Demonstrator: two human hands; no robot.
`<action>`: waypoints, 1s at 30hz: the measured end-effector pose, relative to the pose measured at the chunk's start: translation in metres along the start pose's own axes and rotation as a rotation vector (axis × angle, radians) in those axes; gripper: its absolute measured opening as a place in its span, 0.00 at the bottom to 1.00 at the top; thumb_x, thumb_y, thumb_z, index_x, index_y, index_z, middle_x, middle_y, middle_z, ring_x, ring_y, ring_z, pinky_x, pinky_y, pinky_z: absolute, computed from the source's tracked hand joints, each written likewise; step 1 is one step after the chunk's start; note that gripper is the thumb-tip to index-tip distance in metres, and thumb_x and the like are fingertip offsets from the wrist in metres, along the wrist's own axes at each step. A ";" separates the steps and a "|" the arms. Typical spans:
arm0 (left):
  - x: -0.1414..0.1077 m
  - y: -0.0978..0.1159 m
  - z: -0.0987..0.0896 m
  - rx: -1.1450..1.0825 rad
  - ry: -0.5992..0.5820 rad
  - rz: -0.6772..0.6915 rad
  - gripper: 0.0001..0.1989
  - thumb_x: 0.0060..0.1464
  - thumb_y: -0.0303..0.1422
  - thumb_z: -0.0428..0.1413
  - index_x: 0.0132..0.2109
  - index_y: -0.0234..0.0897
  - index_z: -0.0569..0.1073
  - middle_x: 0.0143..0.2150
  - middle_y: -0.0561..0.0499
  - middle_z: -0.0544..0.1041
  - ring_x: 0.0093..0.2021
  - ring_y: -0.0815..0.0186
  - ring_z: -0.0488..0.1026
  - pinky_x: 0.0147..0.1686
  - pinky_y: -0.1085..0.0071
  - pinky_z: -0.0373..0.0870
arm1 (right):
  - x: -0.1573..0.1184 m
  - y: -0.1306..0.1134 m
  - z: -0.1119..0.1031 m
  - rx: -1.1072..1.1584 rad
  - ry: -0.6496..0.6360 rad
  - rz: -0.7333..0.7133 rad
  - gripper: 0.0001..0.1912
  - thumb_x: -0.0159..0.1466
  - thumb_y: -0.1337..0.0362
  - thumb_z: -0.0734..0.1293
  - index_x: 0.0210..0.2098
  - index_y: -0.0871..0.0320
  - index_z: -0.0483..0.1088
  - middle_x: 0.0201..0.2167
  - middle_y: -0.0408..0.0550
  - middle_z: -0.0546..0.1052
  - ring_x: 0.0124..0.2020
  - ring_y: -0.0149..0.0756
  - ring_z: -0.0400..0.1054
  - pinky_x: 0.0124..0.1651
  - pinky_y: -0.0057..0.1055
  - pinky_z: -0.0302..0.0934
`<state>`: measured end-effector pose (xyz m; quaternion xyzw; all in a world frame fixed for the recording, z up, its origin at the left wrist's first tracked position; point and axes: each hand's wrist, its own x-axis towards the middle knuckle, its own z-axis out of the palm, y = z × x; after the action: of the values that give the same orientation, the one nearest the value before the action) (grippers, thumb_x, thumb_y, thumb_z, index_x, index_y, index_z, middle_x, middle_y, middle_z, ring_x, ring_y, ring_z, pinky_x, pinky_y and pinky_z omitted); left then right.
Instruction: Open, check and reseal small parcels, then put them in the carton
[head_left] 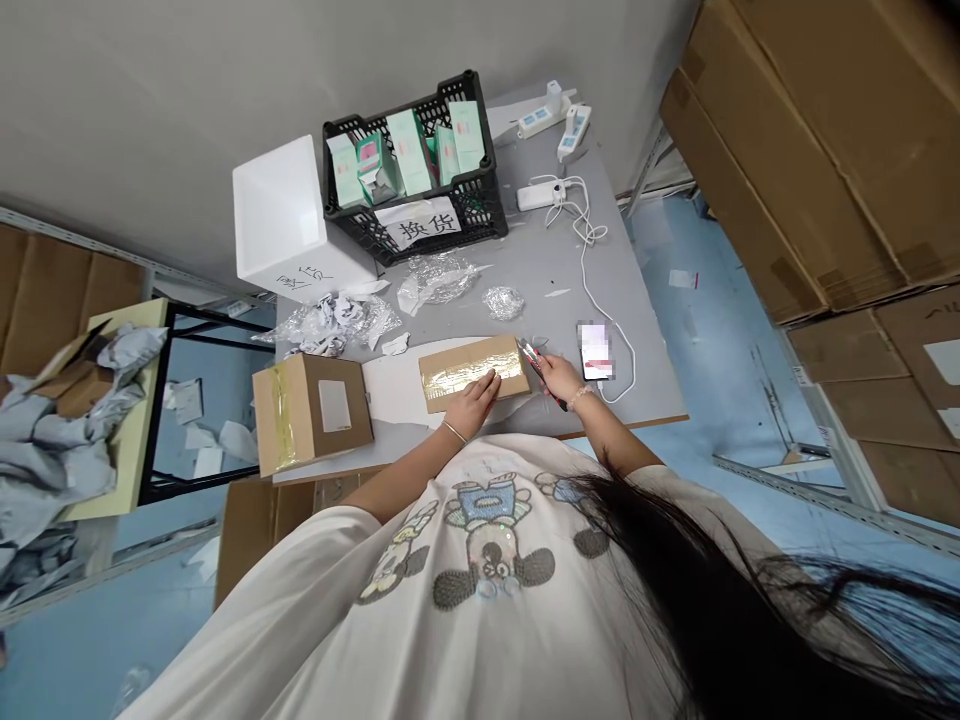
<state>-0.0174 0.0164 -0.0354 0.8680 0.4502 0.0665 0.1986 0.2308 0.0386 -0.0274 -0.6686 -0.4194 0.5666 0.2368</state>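
1. Pressing down: left hand lies flat and open on a flat cardboard parcel, whose top is covered in shiny tape. Parcel sits directly under that hand, on a white sheet.
2. Right hand is closed narrow around the handles of dark-handled scissors. Blades point toward the parcel's right end, close to it; contact unclear.
3. Left of the left hand: cardboard box with yellow-looking tape and a white label, on its side at the edge of the sheet.
4. Right of the right hand: smartphone, screen blurred, on a white charging cable that loops up the grey desk to a white charger. Two white power strips sit further out, near the wall.
5. Ahead of both hands: crumpled clear plastic wrap, a small silver-looking wad, then a black plastic crate of mint-green boxes with a paper sign in Chinese on its front. White foam box stands just beside the crate.
6. Room, right of the hands: stacked brown cartons on metal shelving, blue floor below, with paper scraps.
7. Room, left of the hands: grey mailer bags heaped on a pale board on a black metal frame. Grey wall lies beyond the desk.
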 end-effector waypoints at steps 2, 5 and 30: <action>0.002 0.002 0.001 0.022 -0.023 0.004 0.26 0.65 0.30 0.44 0.69 0.38 0.57 0.71 0.44 0.55 0.67 0.54 0.59 0.65 0.57 0.57 | 0.000 0.000 0.000 -0.018 -0.010 0.006 0.21 0.68 0.46 0.58 0.38 0.56 0.72 0.21 0.44 0.71 0.14 0.31 0.63 0.20 0.27 0.55; 0.003 0.004 0.004 0.071 -0.033 0.014 0.28 0.63 0.27 0.43 0.70 0.36 0.55 0.72 0.45 0.52 0.67 0.54 0.58 0.65 0.56 0.56 | 0.000 0.001 0.000 -0.044 -0.035 -0.004 0.22 0.68 0.46 0.57 0.40 0.57 0.73 0.21 0.45 0.71 0.15 0.32 0.63 0.23 0.30 0.57; 0.003 0.021 0.005 0.374 -0.223 0.071 0.33 0.58 0.20 0.39 0.70 0.24 0.49 0.69 0.34 0.55 0.71 0.54 0.50 0.62 0.54 0.57 | -0.019 0.008 -0.041 -0.723 -0.232 -0.189 0.26 0.71 0.48 0.51 0.42 0.59 0.72 0.29 0.49 0.77 0.19 0.32 0.66 0.28 0.28 0.53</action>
<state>0.0017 0.0067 -0.0315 0.9070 0.3990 -0.1077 0.0802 0.2727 0.0254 -0.0130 -0.5988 -0.6756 0.4301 -0.0119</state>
